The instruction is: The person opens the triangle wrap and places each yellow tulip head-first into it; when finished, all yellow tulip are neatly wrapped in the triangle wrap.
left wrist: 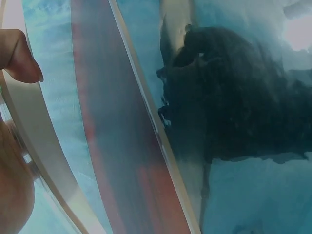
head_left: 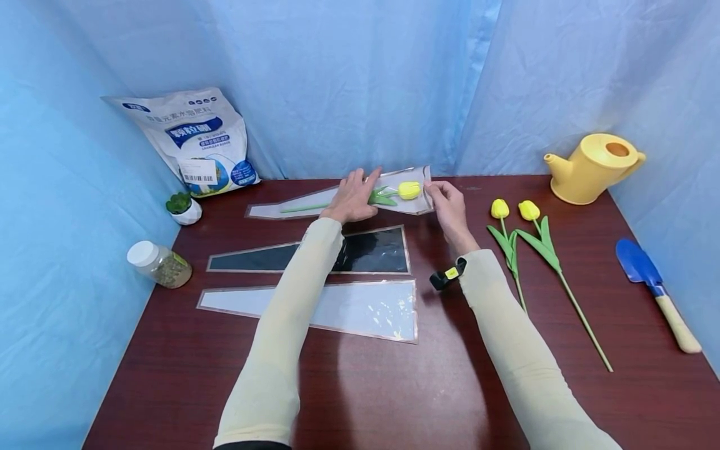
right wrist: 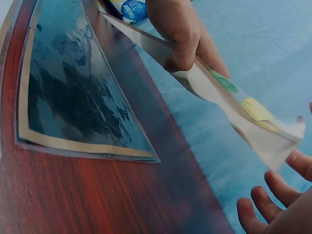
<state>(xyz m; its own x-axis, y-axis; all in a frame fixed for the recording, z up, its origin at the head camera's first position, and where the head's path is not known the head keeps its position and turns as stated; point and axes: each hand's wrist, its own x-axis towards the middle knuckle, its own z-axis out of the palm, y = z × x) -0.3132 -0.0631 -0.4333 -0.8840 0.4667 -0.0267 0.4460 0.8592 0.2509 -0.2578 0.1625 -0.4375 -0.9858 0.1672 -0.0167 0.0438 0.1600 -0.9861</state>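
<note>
Near the table's back edge lies a white, copper-edged flower sleeve (head_left: 270, 211) with a yellow artificial tulip (head_left: 409, 190) inside, its bloom near the wide right end. My left hand (head_left: 354, 197) rests on the sleeve's middle with fingers spread, covering part of the stem. My right hand (head_left: 450, 206) pinches the edge of the wide end between thumb and forefinger; in the right wrist view its other fingers (right wrist: 263, 204) stay loose. In front lie a black sleeve (head_left: 377, 250) and another white sleeve (head_left: 360, 309), both flat.
Two yellow tulips (head_left: 554, 253) lie to the right, near a yellow watering can (head_left: 585, 169) and a blue trowel (head_left: 652, 281). On the left stand a fertilizer bag (head_left: 197, 140), a small potted plant (head_left: 185, 209) and a tilted jar (head_left: 160, 265). Blue curtains (head_left: 360, 87) border the table.
</note>
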